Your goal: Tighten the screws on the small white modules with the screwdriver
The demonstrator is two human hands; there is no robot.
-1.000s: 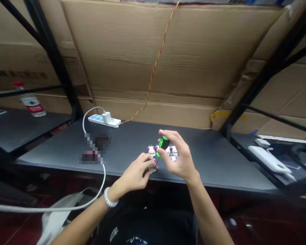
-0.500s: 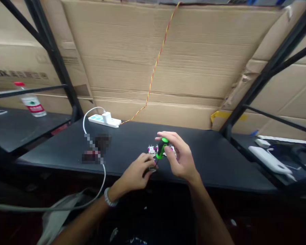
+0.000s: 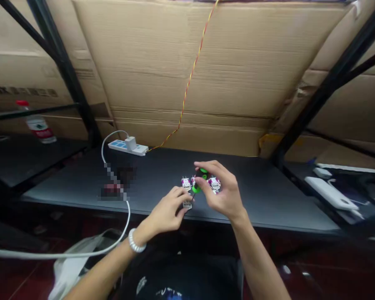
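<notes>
My right hand [image 3: 220, 191] is closed round the green and black handle of a small screwdriver [image 3: 200, 180], whose tip points down at a small white part [image 3: 186, 204]. My left hand [image 3: 168, 210] pinches that white part against the front of the black table [image 3: 262, 196]. Just behind the hands lie several small white and magenta parts [image 3: 214, 183]. A white bead bracelet [image 3: 134, 243] is on my left wrist.
A white power strip [image 3: 128, 146] with a plugged charger lies at the table's back left, its white cable [image 3: 125, 212] running off the front edge. A red-yellow wire [image 3: 190, 79] hangs down the cardboard wall. A bottle [image 3: 37, 124] stands on the left shelf; white devices [image 3: 328, 192] lie right.
The screwdriver has tilted and turned in my right hand, its fingers shifting round the handle. My left hand stays pinched on the white part.
</notes>
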